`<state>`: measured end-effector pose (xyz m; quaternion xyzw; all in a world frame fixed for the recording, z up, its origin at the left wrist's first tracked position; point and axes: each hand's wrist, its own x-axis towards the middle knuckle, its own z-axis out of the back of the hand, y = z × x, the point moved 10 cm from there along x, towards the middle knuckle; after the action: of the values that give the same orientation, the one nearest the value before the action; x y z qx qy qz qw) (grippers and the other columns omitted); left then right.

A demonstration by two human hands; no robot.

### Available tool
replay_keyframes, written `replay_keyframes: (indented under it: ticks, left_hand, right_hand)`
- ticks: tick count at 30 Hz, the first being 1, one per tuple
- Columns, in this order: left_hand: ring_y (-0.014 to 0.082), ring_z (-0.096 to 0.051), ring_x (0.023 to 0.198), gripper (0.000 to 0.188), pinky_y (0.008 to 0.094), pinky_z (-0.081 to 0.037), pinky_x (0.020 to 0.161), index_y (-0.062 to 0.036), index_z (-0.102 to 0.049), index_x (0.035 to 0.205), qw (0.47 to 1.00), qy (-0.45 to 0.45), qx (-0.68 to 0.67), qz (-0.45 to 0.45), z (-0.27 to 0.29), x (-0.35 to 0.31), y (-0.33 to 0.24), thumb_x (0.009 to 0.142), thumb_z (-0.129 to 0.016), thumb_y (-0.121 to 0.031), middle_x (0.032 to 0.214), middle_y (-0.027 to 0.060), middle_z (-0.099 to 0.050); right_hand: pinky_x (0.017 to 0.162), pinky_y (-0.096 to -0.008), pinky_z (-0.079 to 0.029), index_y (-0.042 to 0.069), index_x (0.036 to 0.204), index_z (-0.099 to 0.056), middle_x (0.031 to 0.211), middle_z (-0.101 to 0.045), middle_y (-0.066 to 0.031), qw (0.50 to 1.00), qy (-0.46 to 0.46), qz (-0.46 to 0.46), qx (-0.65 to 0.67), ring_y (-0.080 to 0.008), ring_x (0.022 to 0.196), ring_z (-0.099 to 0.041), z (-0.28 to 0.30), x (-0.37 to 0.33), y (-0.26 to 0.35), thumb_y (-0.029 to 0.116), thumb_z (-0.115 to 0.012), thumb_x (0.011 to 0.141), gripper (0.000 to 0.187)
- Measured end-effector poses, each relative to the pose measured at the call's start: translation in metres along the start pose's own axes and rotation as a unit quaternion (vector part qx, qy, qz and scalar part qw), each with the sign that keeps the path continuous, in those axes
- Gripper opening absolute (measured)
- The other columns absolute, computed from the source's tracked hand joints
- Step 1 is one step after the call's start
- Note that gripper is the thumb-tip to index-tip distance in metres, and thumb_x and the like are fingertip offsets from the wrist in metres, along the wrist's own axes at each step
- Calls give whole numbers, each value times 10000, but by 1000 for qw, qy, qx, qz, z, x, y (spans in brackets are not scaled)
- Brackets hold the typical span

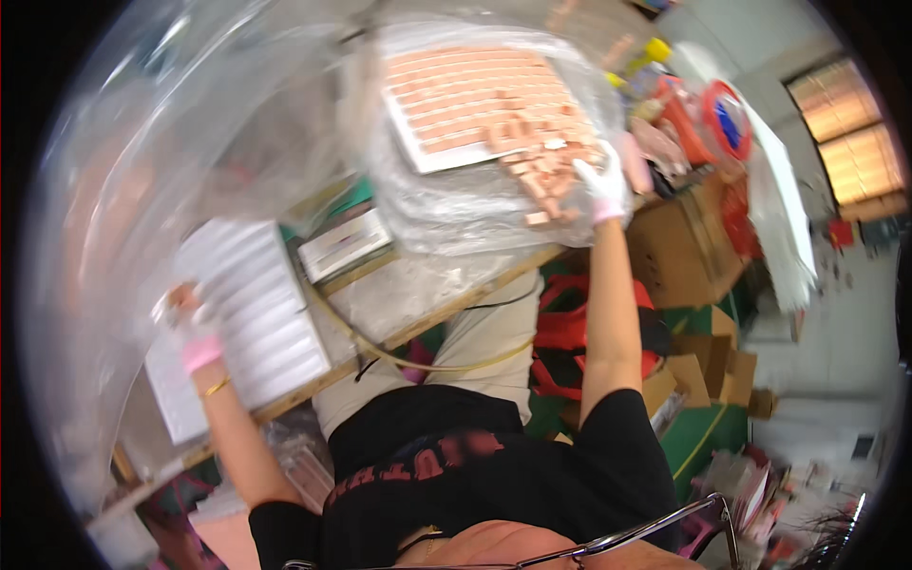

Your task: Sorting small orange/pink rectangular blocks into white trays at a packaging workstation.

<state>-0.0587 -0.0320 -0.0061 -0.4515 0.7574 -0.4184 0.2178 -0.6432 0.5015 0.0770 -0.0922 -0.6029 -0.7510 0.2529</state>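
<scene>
My right hand [603, 185], in a white glove with a pink cuff, rests at the right edge of a loose heap of small peach-coloured blocks [543, 180]. Its thumb and fingers are apart. Beyond the heap, rows of similar blocks fill a white tray [418, 152] on clear plastic. Over at the left, my left hand [193, 323], gloved the same way, is above the left edge of a white ridged tray [252, 285]. Its fingers look curled around something brownish-peach, too blurred to name.
Clear plastic sheeting [228, 123] hangs along the left and back. A pale box-shaped device [344, 247] stands between the trays, and a yellowish hose [418, 363] loops over the table edge. To the right are a cardboard box [679, 247], a red-rimmed container [727, 119] and a red stool [560, 328].
</scene>
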Motion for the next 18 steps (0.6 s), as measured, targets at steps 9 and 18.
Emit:
replay_keyframes:
  ticks: [9, 18]
  left_hand:
    - [100, -574, 665, 326, 166, -368, 411, -46, -577, 973, 921, 192, -94, 324, -234, -103, 108, 942, -529, -367, 901, 74, -623]
    - [59, -531, 583, 471, 167, -346, 399, -12, -564, 1040, 922, 200, 167, 285, -252, -118, 106, 917, -540, -465, 883, 61, -612]
  right_hand:
    - [777, -302, -517, 33, 1246, -512, 1101, -625, -104, 901, 337, -109, 250, -163, 866, -627, -168, -132, 153, 70, -651, 847, 424]
    - [764, -234, -451, 36, 1248, -543, 1049, -575, -51, 827, 461, -169, 274, -106, 847, -550, -258, -200, 198, 176, -696, 815, 480]
